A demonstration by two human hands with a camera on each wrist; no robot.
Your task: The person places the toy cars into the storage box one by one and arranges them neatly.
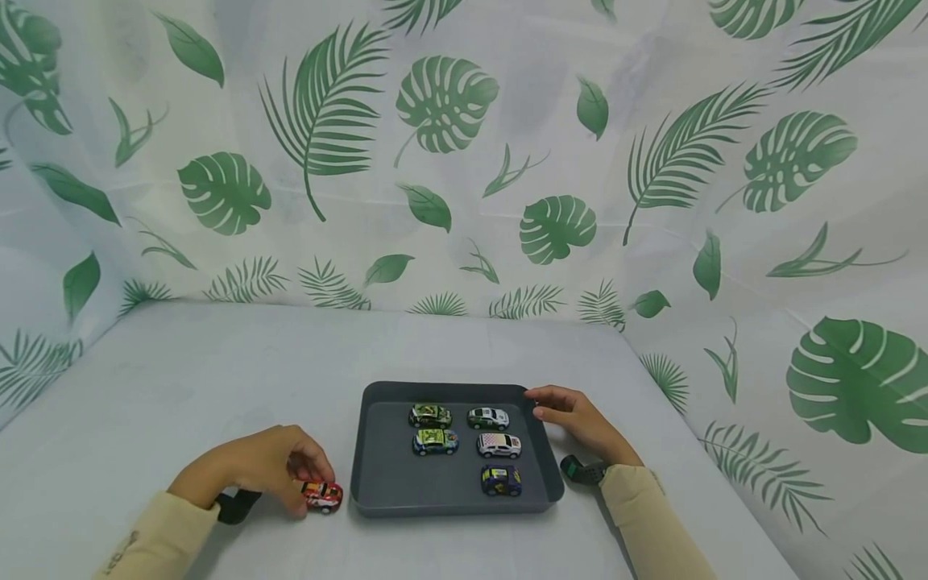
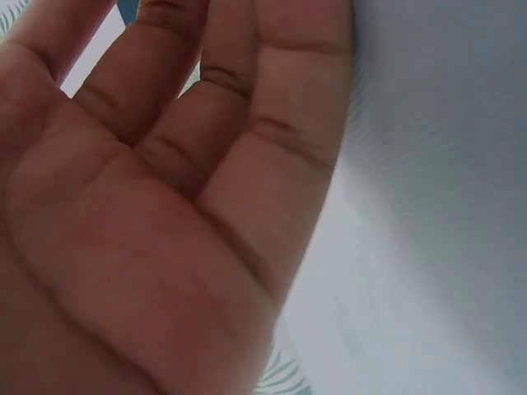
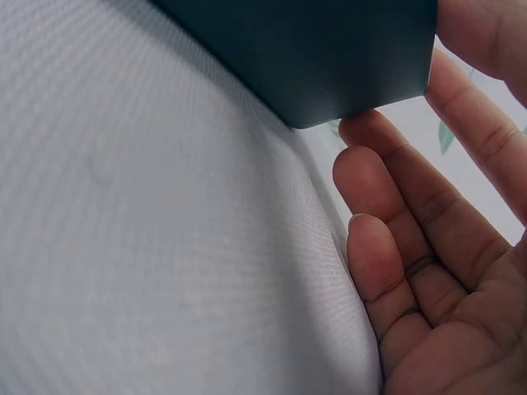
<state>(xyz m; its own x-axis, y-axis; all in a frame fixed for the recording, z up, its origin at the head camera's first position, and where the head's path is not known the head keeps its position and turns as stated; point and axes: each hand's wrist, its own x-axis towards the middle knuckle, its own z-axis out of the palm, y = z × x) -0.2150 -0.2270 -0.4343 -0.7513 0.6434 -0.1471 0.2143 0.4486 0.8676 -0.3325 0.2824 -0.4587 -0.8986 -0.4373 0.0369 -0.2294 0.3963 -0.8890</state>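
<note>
A small red toy car (image 1: 322,495) is pinched by the fingers of the left hand (image 1: 264,467) on the grey worktop (image 1: 181,387), just beside the left wall of the dark grey tray (image 1: 377,491). In the head view the fingers are curled down over the car, which rests on its wheels on the cloth and is not inside the tray. The left wrist view shows only the palm and the finger bases, so the grip itself cannot be checked there.

The right hand (image 1: 576,419) is laid against the far right corner of the tray. Its fingers are held nearly straight and relaxed, nothing is gripped by them, and the tray corner (image 3: 329,58) is seen touching the fingertips in the right wrist view.

Five cars are already parked in the tray in two columns: a green car (image 1: 430,416) and a green and blue car (image 1: 435,441) on the left, a silver car (image 1: 488,418), a white car (image 1: 499,445) and a dark blue car (image 1: 501,480) on the right. A gap is left at the near end of the left column.

To do the step well, the red car should probably be lifted clear of the tray wall, not dragged over it. It is best set down squarely in the free spot, in line with its neighbours, without the parked cars being knocked. The tray should be steadied by the right hand.
</note>
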